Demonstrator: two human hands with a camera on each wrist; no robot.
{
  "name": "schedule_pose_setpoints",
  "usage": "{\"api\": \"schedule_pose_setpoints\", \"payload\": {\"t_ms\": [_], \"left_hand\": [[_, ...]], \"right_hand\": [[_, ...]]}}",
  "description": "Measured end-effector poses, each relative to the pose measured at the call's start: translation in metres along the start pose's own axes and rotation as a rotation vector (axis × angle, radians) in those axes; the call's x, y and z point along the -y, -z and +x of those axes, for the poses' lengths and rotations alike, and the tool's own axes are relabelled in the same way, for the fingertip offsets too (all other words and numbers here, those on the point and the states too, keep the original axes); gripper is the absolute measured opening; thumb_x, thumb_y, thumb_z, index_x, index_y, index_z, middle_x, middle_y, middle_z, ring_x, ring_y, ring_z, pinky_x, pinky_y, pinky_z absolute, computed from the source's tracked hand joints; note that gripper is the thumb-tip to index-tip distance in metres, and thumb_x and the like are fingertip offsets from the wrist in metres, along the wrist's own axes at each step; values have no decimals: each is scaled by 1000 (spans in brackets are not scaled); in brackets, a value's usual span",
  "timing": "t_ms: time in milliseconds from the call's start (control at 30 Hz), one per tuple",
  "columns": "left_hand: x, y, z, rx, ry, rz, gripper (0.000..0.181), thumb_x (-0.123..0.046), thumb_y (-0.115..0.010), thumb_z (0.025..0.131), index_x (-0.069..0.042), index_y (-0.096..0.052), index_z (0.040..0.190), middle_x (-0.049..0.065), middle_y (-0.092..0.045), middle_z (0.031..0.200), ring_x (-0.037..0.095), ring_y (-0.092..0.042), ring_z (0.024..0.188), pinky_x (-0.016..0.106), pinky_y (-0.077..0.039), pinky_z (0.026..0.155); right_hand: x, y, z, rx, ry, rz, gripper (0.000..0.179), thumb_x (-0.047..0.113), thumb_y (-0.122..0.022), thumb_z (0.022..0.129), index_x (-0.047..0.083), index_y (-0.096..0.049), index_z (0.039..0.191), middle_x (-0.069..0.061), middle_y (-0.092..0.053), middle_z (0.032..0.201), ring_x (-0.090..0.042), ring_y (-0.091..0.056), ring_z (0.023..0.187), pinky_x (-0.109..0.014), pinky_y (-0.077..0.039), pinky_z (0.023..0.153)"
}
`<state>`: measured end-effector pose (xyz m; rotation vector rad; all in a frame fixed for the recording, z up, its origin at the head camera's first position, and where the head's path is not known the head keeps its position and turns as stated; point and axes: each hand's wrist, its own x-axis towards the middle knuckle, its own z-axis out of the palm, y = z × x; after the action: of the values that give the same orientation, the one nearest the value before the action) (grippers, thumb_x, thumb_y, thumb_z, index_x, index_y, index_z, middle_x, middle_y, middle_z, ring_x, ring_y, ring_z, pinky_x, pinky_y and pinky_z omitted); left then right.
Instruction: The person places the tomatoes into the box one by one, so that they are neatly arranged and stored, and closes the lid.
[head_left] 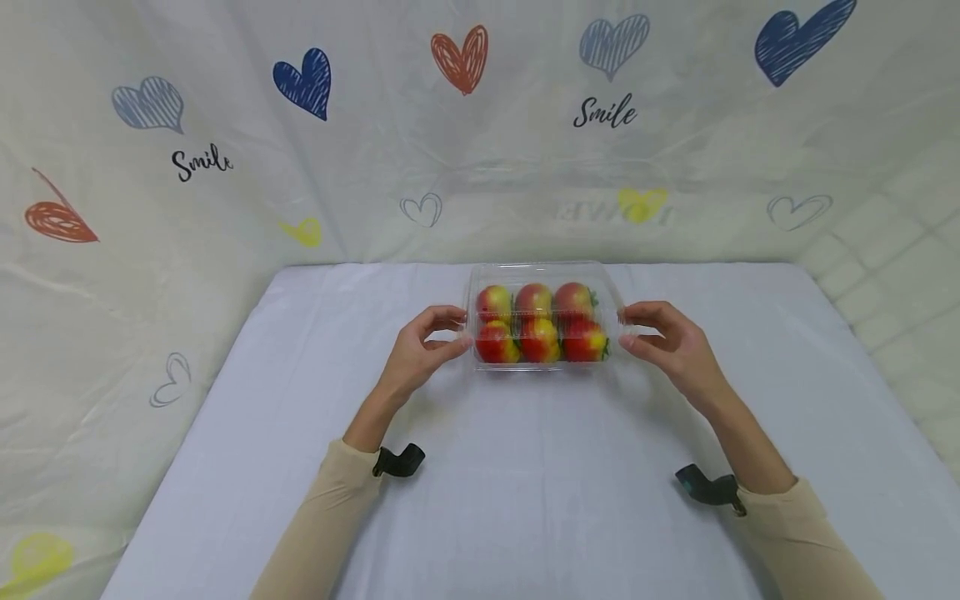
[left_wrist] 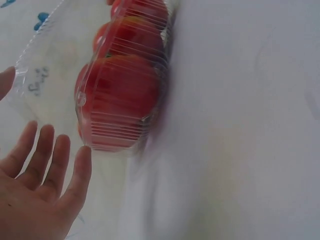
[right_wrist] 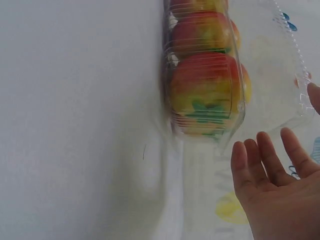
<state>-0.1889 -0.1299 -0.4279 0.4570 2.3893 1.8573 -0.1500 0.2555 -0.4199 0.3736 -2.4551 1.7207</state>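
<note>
A clear plastic clamshell box stands at the far middle of the table with its lid raised. Inside, round red-and-yellow fruits sit in two rows, some showing green leaves. At the box's left end is my left hand, fingertips right by the side wall and thumb at the lid's corner. My right hand mirrors it at the right end, its thumb by the lid's edge. In both wrist views the four fingers are extended and spread.
A white cloth covers the table. Behind it hangs a pale curtain printed with hearts and the word Smile, close to the box's back. Each wrist wears a small black camera mount.
</note>
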Motion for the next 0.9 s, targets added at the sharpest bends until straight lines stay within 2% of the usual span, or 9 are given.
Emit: {"api": "schedule_pose_setpoints", "payload": {"t_ms": [100,167,333,400,533,633,833,900], "left_hand": [[2,1,-1,14,-3,-1,45,-21,-78,94,-13,-62,135,10,-64,136,30,-59,128,44,-57,105],[3,1,-2,22,-7,-4,45,-20,-78,94,-13,-62,135,10,-64,136,30,-59,129,47,-56,106],[7,3,-2,37,-7,6,45,-21,-79,93,-13,-63,135,7,-64,138,28,-58,130,35,-58,103],[7,4,-2,48,2,12,45,-21,-79,93,-14,-63,135,9,-62,139,30,-58,131,34,-58,103],[10,4,-2,68,27,18,47,-22,-80,92,-15,-63,135,10,-61,141,37,-55,134,44,-56,107],[12,5,-2,77,46,21,47,-23,-81,91,-15,-63,135,8,-61,141,35,-56,134,50,-55,108],[17,5,-3,91,72,26,49,-22,-82,89,-18,-64,134,4,-61,142,28,-58,132,49,-55,107],[18,5,-3,101,78,26,49,-23,-82,89,-17,-63,134,4,-61,141,28,-59,132,49,-54,108]], "right_hand": [[-2,0,-1,13,6,-8,39,6,-68,98,2,-57,136,-1,-63,130,-11,-59,121,-8,-51,95],[-3,0,-2,21,9,-15,40,6,-68,98,1,-57,136,-2,-62,130,-11,-59,121,-8,-51,96],[-5,0,-2,39,2,-29,42,8,-69,98,1,-55,137,-2,-61,131,-8,-57,122,-8,-51,95],[-5,0,-3,49,-7,-32,43,8,-69,98,1,-55,138,-1,-60,131,-7,-56,122,-8,-51,95],[-7,0,-4,69,-30,-35,44,9,-70,97,1,-55,138,1,-60,132,-3,-56,121,-8,-52,95],[-10,1,-5,89,-29,-31,45,8,-70,97,0,-54,138,-1,-59,134,0,-56,120,-9,-52,95],[-15,1,-5,116,-19,-19,45,6,-72,97,-2,-54,138,-4,-60,133,-6,-58,123,-10,-53,96],[-16,1,-5,114,-17,-21,44,6,-71,97,-2,-55,137,-2,-61,132,-4,-59,121,-9,-53,95]]}}
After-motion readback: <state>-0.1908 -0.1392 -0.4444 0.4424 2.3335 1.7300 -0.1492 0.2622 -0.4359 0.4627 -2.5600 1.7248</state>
